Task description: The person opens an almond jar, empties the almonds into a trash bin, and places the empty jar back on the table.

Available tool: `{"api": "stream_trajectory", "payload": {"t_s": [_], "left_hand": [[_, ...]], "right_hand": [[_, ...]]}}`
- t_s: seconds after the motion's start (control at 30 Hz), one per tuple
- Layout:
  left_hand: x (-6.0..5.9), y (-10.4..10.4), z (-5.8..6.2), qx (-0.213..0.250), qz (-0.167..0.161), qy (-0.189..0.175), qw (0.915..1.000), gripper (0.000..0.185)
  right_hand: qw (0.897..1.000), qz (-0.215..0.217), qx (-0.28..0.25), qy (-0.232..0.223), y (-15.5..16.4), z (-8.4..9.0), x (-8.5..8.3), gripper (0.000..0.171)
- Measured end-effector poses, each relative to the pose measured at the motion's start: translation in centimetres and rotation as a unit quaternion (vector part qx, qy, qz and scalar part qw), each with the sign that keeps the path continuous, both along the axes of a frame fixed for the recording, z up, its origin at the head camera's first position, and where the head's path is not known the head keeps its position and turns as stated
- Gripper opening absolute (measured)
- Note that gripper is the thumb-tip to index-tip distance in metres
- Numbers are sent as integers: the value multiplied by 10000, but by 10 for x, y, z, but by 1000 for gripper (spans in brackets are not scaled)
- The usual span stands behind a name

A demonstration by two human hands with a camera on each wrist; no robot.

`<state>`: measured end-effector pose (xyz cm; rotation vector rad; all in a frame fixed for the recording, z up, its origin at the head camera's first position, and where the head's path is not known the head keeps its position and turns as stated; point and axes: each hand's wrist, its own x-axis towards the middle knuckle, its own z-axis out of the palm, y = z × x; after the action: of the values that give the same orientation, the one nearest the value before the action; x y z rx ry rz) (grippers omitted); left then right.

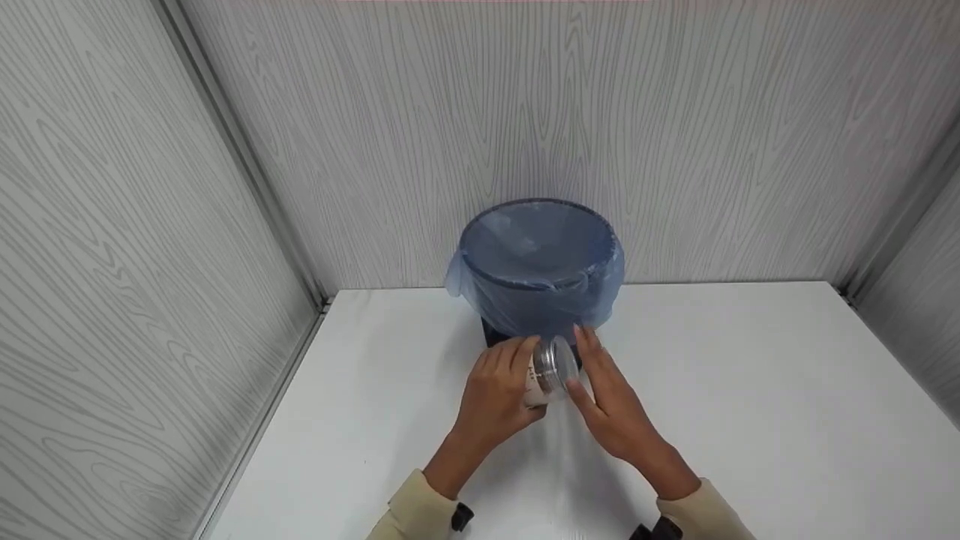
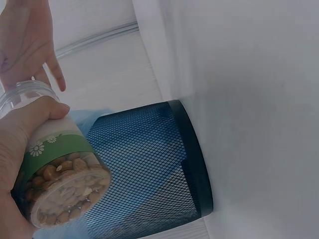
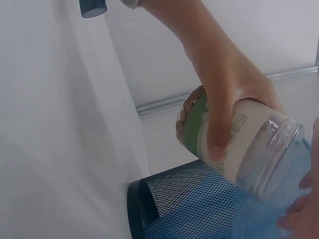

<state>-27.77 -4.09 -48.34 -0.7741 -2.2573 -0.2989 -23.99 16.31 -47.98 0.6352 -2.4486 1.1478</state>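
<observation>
A clear plastic jar (image 1: 547,371) of nuts with a green daisy label lies tilted on its side in my left hand (image 1: 499,390), just in front of the bin. Its clear top end points right. My right hand (image 1: 604,394) is beside that end, fingers fairly straight, index and thumb near the rim. The left wrist view shows the jar (image 2: 60,184) bottom-on, full of nuts, in my left hand (image 2: 12,149), with the right hand (image 2: 25,40) beyond. In the right wrist view my left hand (image 3: 224,84) wraps the jar (image 3: 239,144). Whether a lid is on, I cannot tell.
A black mesh bin (image 1: 536,262) lined with a blue plastic bag stands at the back centre of the white table (image 1: 750,390), against the grey wood-grain wall. Its mesh side (image 2: 149,164) is close to the jar. Panel walls close off the left and right.
</observation>
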Motion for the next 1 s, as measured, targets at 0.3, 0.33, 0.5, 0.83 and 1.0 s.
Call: {"api": "stream_trajectory", "payload": {"t_s": [0.3,0.33,0.5,0.83,1.0], "left_hand": [[2,8,4,-12,73,71,9999,93],[2,9,5,-13,72,87,9999,93],[4,13,9,-54,88,124,9999,90],[6,18,16,-330,230,284,9988,94],[9,20,15,-424,288,281,9983,96]], "right_hand": [[9994,166,-286,-126,-7,-1,-1,70],[9992,207,-325,-141,-7,-1,-1,69],[9977,382,-539,-119,-10,-1,-3,70],[9937,592,-940,109,-12,-1,-7,69],[9935,582,-962,203,-10,-4,-7,68]]}}
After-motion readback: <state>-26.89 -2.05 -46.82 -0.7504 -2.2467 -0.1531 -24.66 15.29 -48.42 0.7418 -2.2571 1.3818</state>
